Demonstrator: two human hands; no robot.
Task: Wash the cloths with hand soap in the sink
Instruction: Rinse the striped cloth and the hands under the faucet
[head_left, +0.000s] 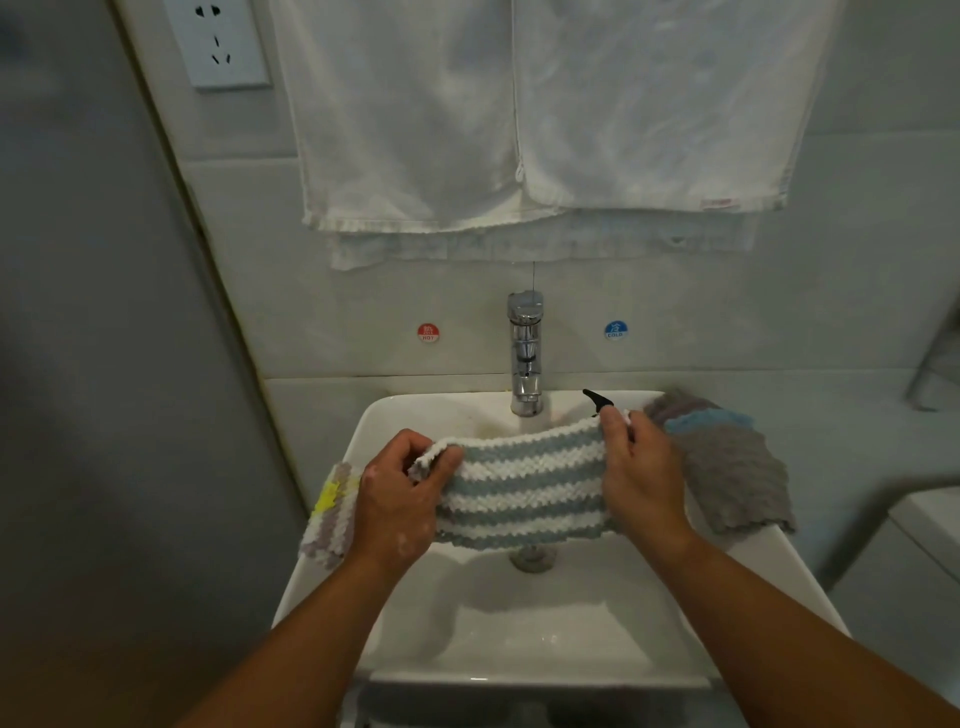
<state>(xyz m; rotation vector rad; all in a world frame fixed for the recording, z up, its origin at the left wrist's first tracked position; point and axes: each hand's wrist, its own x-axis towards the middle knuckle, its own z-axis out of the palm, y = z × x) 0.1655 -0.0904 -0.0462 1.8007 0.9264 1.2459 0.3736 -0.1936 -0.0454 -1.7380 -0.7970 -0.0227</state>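
- The left hand (397, 499) and the right hand (641, 478) held a striped cloth (524, 488) stretched flat between them above the sink (519, 639).
- The left fingers were curled round the cloth's left edge, bunching that end; the right hand gripped the right edge, thumb on top.
- The cloth spanned the gap from one grip to the other, over the drain (532, 558), and hung just in front of the tap (525, 353).
- It was a thick, nubby fabric in white and pale blue-grey bands.
- A 2nd cloth (332, 512), fluffy with yellow, white and grey patches, lay over the sink's left rim behind the left hand.
- A 3rd cloth (727, 467), grey with a light blue stripe, lay draped on the right rim beside the right hand.
- The sink was smooth, white and rectangular; the tap was shiny chrome.
- A white towel (519, 114) hung on the tiled wall above.
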